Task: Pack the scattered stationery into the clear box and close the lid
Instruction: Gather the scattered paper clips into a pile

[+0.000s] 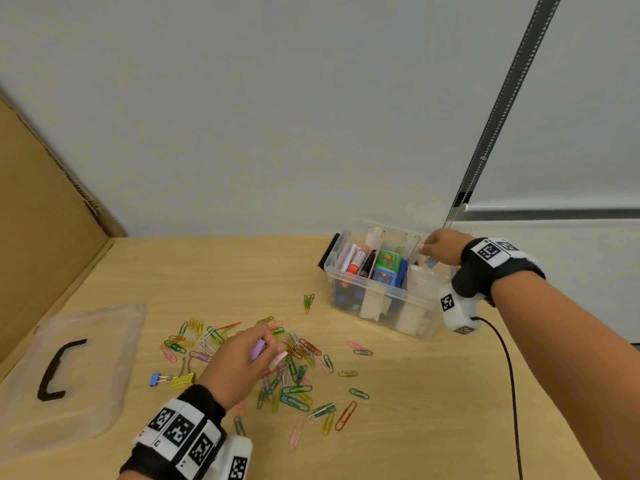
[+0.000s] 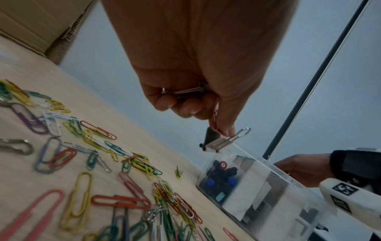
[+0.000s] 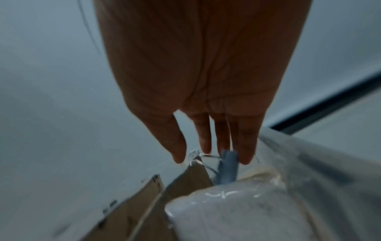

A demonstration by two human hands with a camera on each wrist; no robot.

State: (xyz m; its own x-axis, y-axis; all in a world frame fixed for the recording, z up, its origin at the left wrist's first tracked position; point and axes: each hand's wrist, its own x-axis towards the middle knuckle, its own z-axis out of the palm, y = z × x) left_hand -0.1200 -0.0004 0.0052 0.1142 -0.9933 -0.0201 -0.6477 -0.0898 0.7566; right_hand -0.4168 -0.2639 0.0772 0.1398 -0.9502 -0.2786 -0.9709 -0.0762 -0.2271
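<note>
The clear box [image 1: 381, 299] stands open at the table's far right, holding markers, a green and blue item and white packets. My right hand [image 1: 429, 249] hovers over its far right compartment with fingers [image 3: 245, 153] straight. A blue binder clip [image 3: 227, 166] hangs just at their tips above a white bag [image 3: 226, 212]. My left hand [image 1: 266, 351] is above the pile of coloured paper clips [image 1: 298, 393]. It pinches a pink binder clip [image 1: 278, 360] and keeps a purple one [image 1: 258, 349] inside its curled fingers [image 2: 164, 102].
The clear lid [image 1: 86, 368] with a black handle [image 1: 55, 372] lies at the left. A blue binder clip [image 1: 157, 379] and a yellow one [image 1: 182, 381] lie beside my left wrist. A cardboard panel [image 1: 45, 244] borders the left; a black cable [image 1: 509, 375] trails at the right.
</note>
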